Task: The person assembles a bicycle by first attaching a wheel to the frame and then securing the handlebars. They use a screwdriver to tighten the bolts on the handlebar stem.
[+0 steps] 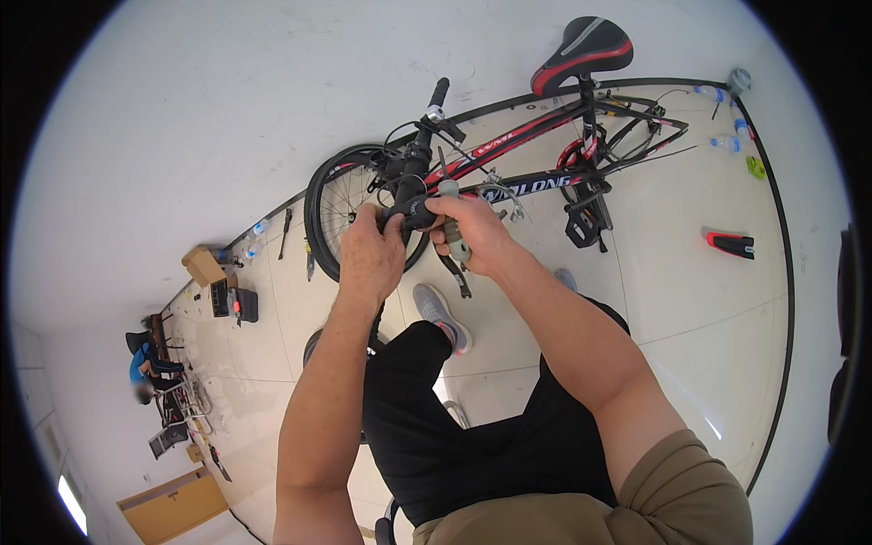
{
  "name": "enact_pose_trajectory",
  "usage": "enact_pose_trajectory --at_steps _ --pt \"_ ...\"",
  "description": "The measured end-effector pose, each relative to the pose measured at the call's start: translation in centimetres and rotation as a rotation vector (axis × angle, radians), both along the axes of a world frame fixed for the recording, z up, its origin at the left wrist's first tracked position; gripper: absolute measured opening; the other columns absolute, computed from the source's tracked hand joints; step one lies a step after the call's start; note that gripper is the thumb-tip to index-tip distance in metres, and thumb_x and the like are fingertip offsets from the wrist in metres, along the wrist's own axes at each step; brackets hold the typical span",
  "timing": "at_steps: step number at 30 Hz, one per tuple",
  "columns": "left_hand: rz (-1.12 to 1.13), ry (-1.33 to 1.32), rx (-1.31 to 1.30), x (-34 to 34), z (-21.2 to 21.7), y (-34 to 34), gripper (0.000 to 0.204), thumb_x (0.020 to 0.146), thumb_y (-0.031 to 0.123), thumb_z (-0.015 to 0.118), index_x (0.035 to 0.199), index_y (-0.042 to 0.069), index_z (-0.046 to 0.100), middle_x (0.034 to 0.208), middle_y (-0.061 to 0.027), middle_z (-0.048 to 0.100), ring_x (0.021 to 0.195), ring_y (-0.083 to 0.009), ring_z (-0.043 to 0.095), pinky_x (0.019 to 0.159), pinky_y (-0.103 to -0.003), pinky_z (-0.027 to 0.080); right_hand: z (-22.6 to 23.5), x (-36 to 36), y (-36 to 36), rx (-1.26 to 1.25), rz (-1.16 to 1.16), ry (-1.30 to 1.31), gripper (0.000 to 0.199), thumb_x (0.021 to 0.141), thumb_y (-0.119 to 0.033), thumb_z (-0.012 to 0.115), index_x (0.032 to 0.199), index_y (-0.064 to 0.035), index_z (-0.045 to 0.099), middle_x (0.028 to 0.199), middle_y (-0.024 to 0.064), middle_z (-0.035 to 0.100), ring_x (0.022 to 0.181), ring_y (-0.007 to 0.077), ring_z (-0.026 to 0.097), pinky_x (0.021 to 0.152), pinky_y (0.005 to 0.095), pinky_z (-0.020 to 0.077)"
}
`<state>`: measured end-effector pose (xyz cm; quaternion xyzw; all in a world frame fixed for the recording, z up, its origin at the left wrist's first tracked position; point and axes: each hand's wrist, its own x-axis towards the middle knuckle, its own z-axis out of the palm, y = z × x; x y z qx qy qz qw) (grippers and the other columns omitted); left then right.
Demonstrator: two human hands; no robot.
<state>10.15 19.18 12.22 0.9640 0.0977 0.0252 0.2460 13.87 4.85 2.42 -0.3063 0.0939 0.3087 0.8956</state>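
Observation:
A black-and-red bicycle (536, 186) leans along the wall in front of me, its handlebar (417, 159) turned toward me. My left hand (372, 254) is closed, thumb and fingers pinching a black rounded handlebar fitting (413, 213), perhaps a shifter. In my right hand (480, 232) is a screwdriver (457, 238) with a grey-green handle, its thin shaft pointing up and away from me. The right thumb and fingertips also press against the fitting's right side. Below the right hand hangs a black brake lever (454, 274). The fingers partly hide the fitting's underside.
The front wheel (318, 213) stands left of the handlebar. Boxes (204, 267) and a dark case (245, 305) sit farther left along the wall. A red-and-black piece (730, 244) and plastic bottles (725, 143) lie right. Another person (150, 363) sits at far left.

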Motion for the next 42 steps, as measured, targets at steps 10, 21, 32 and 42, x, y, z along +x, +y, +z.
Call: enact_pose_trajectory --at_steps 10,21,32,42 --pt "-0.009 0.019 -0.051 0.1 -0.1 0.1 0.018 0.096 0.016 0.064 0.098 -0.002 0.062 0.081 -0.0288 0.068 0.082 -0.0471 0.068 0.074 -0.049 0.052 -0.2 0.0 0.0 0.008 0.005 0.017 0.019 0.09 -0.019 0.069 0.088 -0.0033 0.059 0.079 0.0098 0.065 0.061 0.0149 0.058 0.049 0.0313 0.0441" --pt "0.002 0.03 -0.014 -0.1 0.3 -0.2 0.019 0.097 0.012 0.058 0.105 -0.004 0.062 0.086 -0.0284 0.07 0.085 -0.0458 0.069 0.078 -0.049 0.052 0.4 0.0 -0.1 -0.005 -0.001 -0.001 0.019 0.092 -0.019 0.067 0.085 -0.0019 0.063 0.079 0.0083 0.064 0.063 0.0141 0.056 0.05 0.0297 0.0431" --pt "-0.029 -0.017 -0.087 0.0 -0.4 0.5 0.019 0.096 0.011 0.058 0.104 -0.005 0.064 0.088 -0.0254 0.07 0.084 -0.0418 0.069 0.077 -0.045 0.052 0.2 -0.1 -0.1 0.007 -0.002 0.012 0.017 0.09 -0.018 0.068 0.09 -0.0033 0.059 0.079 0.0077 0.062 0.062 0.015 0.057 0.05 0.0317 0.043" --pt "-0.016 0.006 -0.072 0.0 -0.1 0.5 0.018 0.096 0.012 0.059 0.103 -0.003 0.066 0.086 -0.0242 0.071 0.084 -0.0404 0.07 0.076 -0.044 0.053 -0.2 0.0 0.0 0.004 -0.004 0.009 0.018 0.089 -0.019 0.069 0.087 -0.0029 0.06 0.079 0.0094 0.065 0.062 0.0151 0.058 0.05 0.0313 0.0448"
